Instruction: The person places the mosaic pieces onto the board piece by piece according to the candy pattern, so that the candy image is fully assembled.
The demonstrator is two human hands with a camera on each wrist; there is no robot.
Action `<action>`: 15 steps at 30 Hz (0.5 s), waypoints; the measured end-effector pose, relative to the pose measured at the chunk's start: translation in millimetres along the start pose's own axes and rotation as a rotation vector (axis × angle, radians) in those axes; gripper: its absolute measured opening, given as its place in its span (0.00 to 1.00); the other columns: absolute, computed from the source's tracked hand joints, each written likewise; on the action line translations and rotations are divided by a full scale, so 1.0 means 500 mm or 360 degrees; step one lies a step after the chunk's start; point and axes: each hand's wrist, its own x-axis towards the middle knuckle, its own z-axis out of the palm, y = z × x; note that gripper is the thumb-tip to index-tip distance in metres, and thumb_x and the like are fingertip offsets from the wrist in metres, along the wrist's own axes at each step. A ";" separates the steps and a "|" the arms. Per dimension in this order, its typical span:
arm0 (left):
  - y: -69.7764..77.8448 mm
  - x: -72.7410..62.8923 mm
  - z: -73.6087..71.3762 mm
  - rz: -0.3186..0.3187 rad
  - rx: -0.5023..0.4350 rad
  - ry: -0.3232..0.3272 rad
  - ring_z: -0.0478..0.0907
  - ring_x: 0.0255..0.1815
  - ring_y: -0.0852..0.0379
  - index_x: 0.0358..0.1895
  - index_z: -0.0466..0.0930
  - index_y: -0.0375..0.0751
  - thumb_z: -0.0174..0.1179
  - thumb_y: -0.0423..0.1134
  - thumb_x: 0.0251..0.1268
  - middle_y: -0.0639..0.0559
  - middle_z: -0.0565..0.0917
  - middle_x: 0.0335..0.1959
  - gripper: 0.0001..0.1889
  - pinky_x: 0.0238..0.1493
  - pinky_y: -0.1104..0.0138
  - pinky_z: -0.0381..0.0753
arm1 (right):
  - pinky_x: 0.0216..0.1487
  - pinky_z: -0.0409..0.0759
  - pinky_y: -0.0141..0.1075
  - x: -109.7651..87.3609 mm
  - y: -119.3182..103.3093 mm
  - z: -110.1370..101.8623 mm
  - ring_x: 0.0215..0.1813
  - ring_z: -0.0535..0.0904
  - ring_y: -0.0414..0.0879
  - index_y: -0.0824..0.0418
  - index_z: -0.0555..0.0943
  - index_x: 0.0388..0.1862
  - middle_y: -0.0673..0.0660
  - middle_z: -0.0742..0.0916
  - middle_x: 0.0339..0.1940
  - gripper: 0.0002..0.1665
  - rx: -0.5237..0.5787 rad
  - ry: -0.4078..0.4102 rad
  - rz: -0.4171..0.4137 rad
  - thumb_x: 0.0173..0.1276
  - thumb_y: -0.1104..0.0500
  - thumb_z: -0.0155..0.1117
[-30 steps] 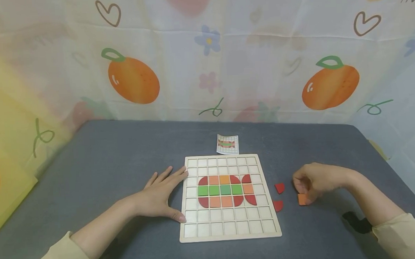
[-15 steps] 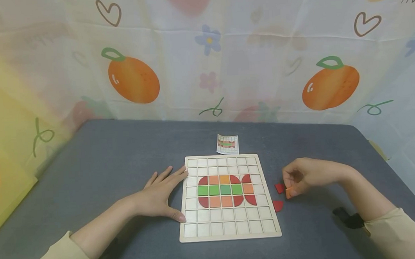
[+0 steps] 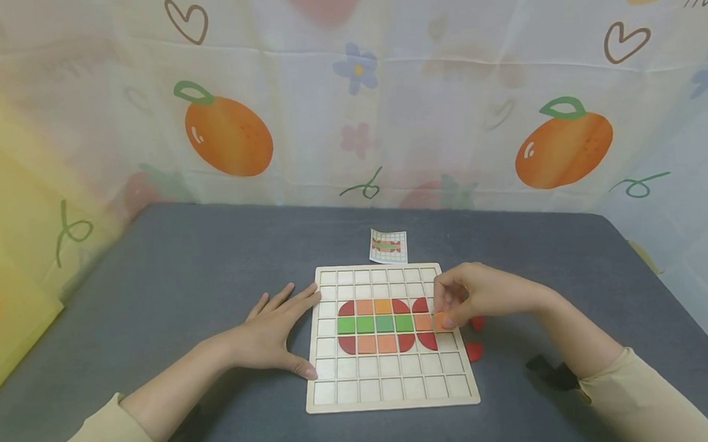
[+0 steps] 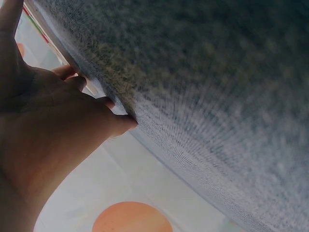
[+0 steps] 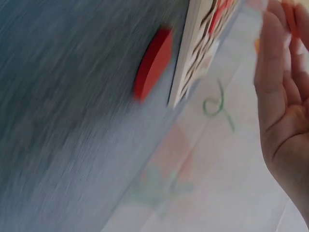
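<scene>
A pale wooden grid board (image 3: 393,388) lies on the table, with red, orange and green tiles set in its middle rows. My left hand (image 3: 271,335) is spread flat at the board's left edge, fingertips and thumb touching the frame; the left wrist view shows the same hand (image 4: 53,116) from the side. Between thumb and fingers, my right hand (image 3: 484,293) pinches an orange square tile (image 3: 441,322) over the right column, beside the orange tile in the row of green ones. Whether it touches the board I cannot tell. In the right wrist view a red quarter-round tile (image 5: 153,65) lies beside the board.
Two red quarter-round pieces lie off the board's right edge, the nearer red piece (image 3: 474,352) in plain sight, the farther partly behind my right hand. A small printed pattern card (image 3: 388,246) lies behind the board. A patterned cloth (image 3: 312,116) hangs behind the table.
My right hand has picked the orange tile up from the table and carried it left, past the red pieces, to above the board's right side. The left hand has stayed in place.
</scene>
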 end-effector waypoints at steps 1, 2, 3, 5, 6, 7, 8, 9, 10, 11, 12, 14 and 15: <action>0.000 0.000 0.000 0.0001 0.0001 0.0000 0.37 0.83 0.35 0.79 0.51 0.47 0.75 0.67 0.37 0.52 0.48 0.83 0.64 0.74 0.30 0.34 | 0.31 0.81 0.36 0.008 -0.006 0.006 0.28 0.83 0.48 0.53 0.83 0.35 0.51 0.87 0.26 0.08 0.0017 0.0020 0.0001 0.58 0.57 0.75; 0.000 0.000 0.000 -0.0004 0.0000 -0.0004 0.37 0.84 0.36 0.79 0.51 0.48 0.75 0.67 0.37 0.53 0.48 0.83 0.64 0.74 0.31 0.34 | 0.33 0.81 0.37 0.015 -0.013 0.011 0.30 0.83 0.47 0.53 0.84 0.36 0.51 0.87 0.27 0.08 0.0040 0.0034 -0.0007 0.59 0.58 0.74; 0.000 0.000 0.000 -0.0001 -0.0001 -0.0004 0.37 0.83 0.35 0.79 0.51 0.48 0.75 0.67 0.37 0.53 0.48 0.83 0.64 0.74 0.30 0.34 | 0.35 0.82 0.37 0.022 -0.019 0.016 0.32 0.83 0.46 0.52 0.84 0.37 0.50 0.87 0.28 0.08 0.0050 0.0052 -0.0018 0.59 0.59 0.73; 0.001 0.000 0.000 -0.0001 -0.0003 -0.0005 0.37 0.84 0.36 0.79 0.51 0.48 0.75 0.67 0.37 0.53 0.48 0.83 0.64 0.74 0.31 0.34 | 0.40 0.82 0.36 0.038 -0.034 0.026 0.35 0.83 0.45 0.50 0.85 0.38 0.49 0.87 0.30 0.08 0.0067 0.0086 -0.0040 0.60 0.59 0.73; 0.001 0.000 0.000 0.0000 -0.0005 -0.0006 0.37 0.83 0.36 0.79 0.51 0.48 0.75 0.67 0.37 0.53 0.48 0.83 0.64 0.74 0.31 0.34 | 0.41 0.82 0.37 0.045 -0.042 0.032 0.36 0.84 0.44 0.48 0.85 0.38 0.49 0.87 0.31 0.08 0.0070 0.0107 -0.0047 0.60 0.58 0.73; 0.001 0.000 0.000 0.0002 -0.0006 -0.0007 0.37 0.83 0.35 0.79 0.51 0.48 0.75 0.67 0.37 0.53 0.48 0.83 0.64 0.74 0.30 0.34 | 0.42 0.82 0.37 0.053 -0.051 0.037 0.37 0.83 0.44 0.48 0.85 0.38 0.49 0.87 0.32 0.08 0.0072 0.0129 -0.0054 0.60 0.58 0.73; 0.001 -0.001 0.000 0.0001 -0.0007 -0.0008 0.37 0.83 0.35 0.79 0.51 0.48 0.75 0.67 0.37 0.53 0.48 0.83 0.64 0.74 0.30 0.34 | 0.43 0.82 0.37 0.061 -0.059 0.043 0.39 0.83 0.44 0.47 0.85 0.38 0.48 0.87 0.33 0.08 0.0077 0.0150 -0.0068 0.60 0.57 0.73; 0.001 -0.001 -0.001 0.0000 -0.0008 -0.0009 0.37 0.83 0.35 0.79 0.51 0.48 0.75 0.67 0.37 0.53 0.48 0.83 0.64 0.74 0.31 0.34 | 0.44 0.82 0.38 0.070 -0.066 0.049 0.39 0.84 0.44 0.48 0.85 0.38 0.49 0.87 0.33 0.08 0.0091 0.0168 -0.0075 0.60 0.56 0.74; 0.002 -0.001 -0.001 -0.0002 -0.0009 -0.0008 0.37 0.83 0.35 0.79 0.51 0.48 0.75 0.67 0.37 0.53 0.48 0.83 0.64 0.74 0.31 0.34 | 0.44 0.82 0.38 0.079 -0.073 0.056 0.39 0.84 0.44 0.48 0.86 0.38 0.49 0.87 0.33 0.08 0.0110 0.0187 -0.0078 0.59 0.56 0.74; 0.002 -0.002 -0.001 -0.0003 -0.0010 -0.0009 0.37 0.83 0.35 0.79 0.51 0.48 0.75 0.67 0.37 0.53 0.48 0.83 0.64 0.74 0.31 0.34 | 0.44 0.82 0.39 0.089 -0.080 0.064 0.39 0.84 0.44 0.49 0.86 0.39 0.49 0.88 0.33 0.08 0.0129 0.0206 -0.0077 0.59 0.55 0.74; 0.002 -0.002 -0.002 -0.0004 -0.0012 -0.0009 0.37 0.83 0.35 0.79 0.51 0.48 0.75 0.67 0.37 0.53 0.48 0.83 0.64 0.74 0.31 0.34 | 0.44 0.82 0.38 0.098 -0.087 0.072 0.39 0.84 0.43 0.49 0.86 0.39 0.49 0.88 0.34 0.09 0.0133 0.0230 -0.0074 0.59 0.55 0.74; 0.002 -0.001 -0.002 -0.0004 -0.0013 -0.0008 0.37 0.83 0.35 0.79 0.51 0.48 0.75 0.67 0.37 0.52 0.48 0.83 0.64 0.74 0.31 0.34 | 0.43 0.82 0.37 0.118 -0.101 0.087 0.37 0.85 0.41 0.50 0.86 0.39 0.49 0.88 0.35 0.08 0.0139 0.0270 -0.0075 0.59 0.55 0.74; 0.003 -0.001 -0.002 -0.0001 -0.0015 -0.0009 0.37 0.83 0.35 0.79 0.51 0.48 0.75 0.67 0.37 0.52 0.48 0.83 0.64 0.74 0.30 0.34 | 0.42 0.82 0.37 0.127 -0.108 0.095 0.36 0.85 0.40 0.49 0.87 0.38 0.49 0.89 0.35 0.08 0.0135 0.0291 -0.0067 0.59 0.55 0.74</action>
